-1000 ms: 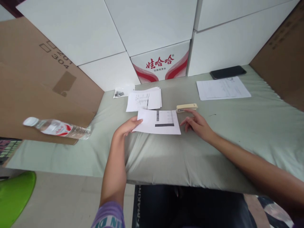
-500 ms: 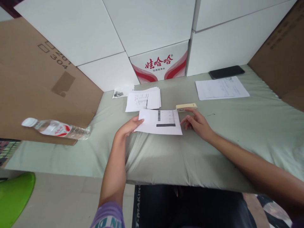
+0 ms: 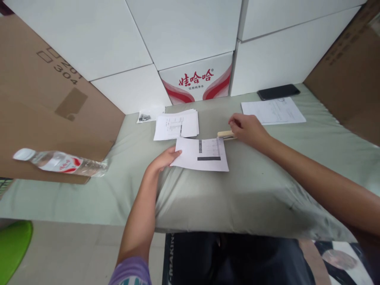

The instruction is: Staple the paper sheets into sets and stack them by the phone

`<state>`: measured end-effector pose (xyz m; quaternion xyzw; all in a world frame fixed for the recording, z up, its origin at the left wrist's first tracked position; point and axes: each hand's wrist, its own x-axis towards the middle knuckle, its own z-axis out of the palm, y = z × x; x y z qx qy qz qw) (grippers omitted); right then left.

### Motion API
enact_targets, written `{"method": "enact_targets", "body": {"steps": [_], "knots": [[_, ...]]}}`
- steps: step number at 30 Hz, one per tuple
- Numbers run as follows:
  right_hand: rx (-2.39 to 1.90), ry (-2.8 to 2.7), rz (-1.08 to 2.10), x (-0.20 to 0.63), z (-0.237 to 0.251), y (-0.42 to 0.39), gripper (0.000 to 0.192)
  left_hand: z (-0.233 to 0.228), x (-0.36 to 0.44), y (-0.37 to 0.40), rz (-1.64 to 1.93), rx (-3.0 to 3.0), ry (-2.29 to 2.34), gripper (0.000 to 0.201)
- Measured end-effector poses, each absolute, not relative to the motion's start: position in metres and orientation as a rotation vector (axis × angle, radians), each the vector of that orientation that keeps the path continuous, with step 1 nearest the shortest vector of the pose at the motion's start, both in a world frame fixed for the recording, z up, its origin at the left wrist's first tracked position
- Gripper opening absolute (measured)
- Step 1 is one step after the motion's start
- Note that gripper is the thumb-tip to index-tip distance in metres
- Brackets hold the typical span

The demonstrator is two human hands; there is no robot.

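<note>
The left hand [image 3: 162,161] lies flat at the near-left corner of a white printed sheet of paper with a dark bar across it [image 3: 202,154], fingers loosely spread and thumb on the paper's edge, pinning it to the pale green padded counter [image 3: 267,190]. The right hand [image 3: 247,128] is curled over a small beige stapler [image 3: 225,135], its fingers closed around the far end; the stapler's nose sits at the sheet's far-right corner, touching or just over the paper's edge, though I cannot tell which.

Just beyond the sheet lies a loose stack of white printed papers [image 3: 176,124], and to its left a small clear bag of dark metal bits [image 3: 144,117]. Further right, well apart, lies another white printed page [image 3: 273,111] with a black phone [image 3: 278,92] just behind it. A clear plastic water bottle with a red-and-white label [image 3: 59,162] lies on its side at the left, against a brown cardboard sheet [image 3: 44,103]. White boxes are stacked along the back, one printed with red characters [image 3: 196,81].
</note>
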<state>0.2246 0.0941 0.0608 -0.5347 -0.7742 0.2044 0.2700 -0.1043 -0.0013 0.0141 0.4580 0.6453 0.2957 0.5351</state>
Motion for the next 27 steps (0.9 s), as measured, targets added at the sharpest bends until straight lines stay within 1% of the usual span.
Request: {"method": "enact_targets", "body": {"steps": [2,4,7,10,17,22,27], "knots": [[-1.524,-2.204,0.441,0.209,0.052,0.118,0.019,0.013,-0.103,-0.001,0.716,1.093,1.523,0.052],[-1.589,-2.273,0.415,0.193,0.037,0.137,0.022,0.012,-0.103,-0.001,0.727,1.093,1.52,0.051],[-1.69,-2.269,0.473,0.176,0.017,0.155,0.025,0.01,-0.105,-0.001,0.742,1.082,1.515,0.048],[-1.728,-2.243,0.53,0.172,0.008,0.16,0.026,0.008,-0.108,0.0,0.751,1.069,1.505,0.046],[-1.715,-2.235,0.581,0.179,0.006,0.164,0.023,0.008,-0.109,0.0,0.747,1.05,1.505,0.049],[-1.724,-2.238,0.551,0.18,0.005,0.166,0.022,0.009,-0.109,0.0,0.739,1.063,1.51,0.051],[-1.739,-2.263,0.506,0.18,0.006,0.162,0.024,0.009,-0.11,0.0,0.733,1.071,1.517,0.051]]}}
